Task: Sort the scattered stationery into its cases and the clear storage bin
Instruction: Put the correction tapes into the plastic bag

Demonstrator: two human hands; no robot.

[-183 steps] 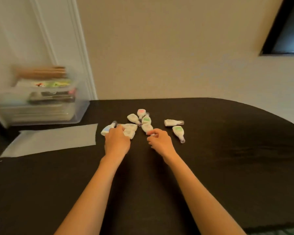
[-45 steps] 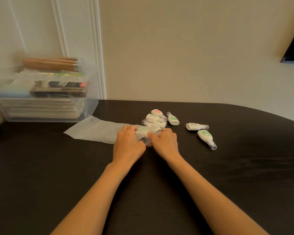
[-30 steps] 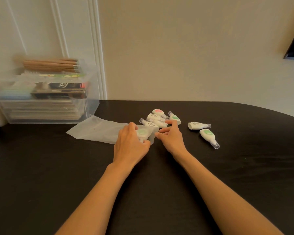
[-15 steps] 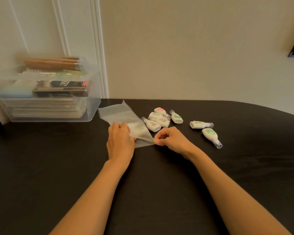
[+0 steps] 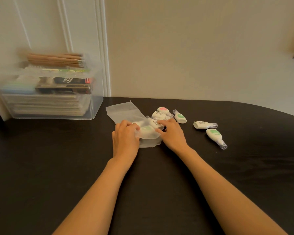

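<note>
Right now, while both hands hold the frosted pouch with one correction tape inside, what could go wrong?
1. The left hand and right hand hold the frosted pouch open at its near end; the green-label tape lies by that mouth and may slide out.
2. The right hand lies beside loose tapes, so it could knock them away.

The table point(image 5: 58, 167) is near-black and plain. The pouch point(image 5: 124, 112) on it is frosted, milky clear. The correction tapes are white: one carries a pink patch point(image 5: 163, 109), two a green patch point(image 5: 180, 116) point(image 5: 213, 133), and one shows fine dark print point(image 5: 201, 124). The storage bin point(image 5: 95, 106) is clear, with tan wooden pencils point(image 5: 54, 60) on top and a black box point(image 5: 70, 82) inside.
</note>
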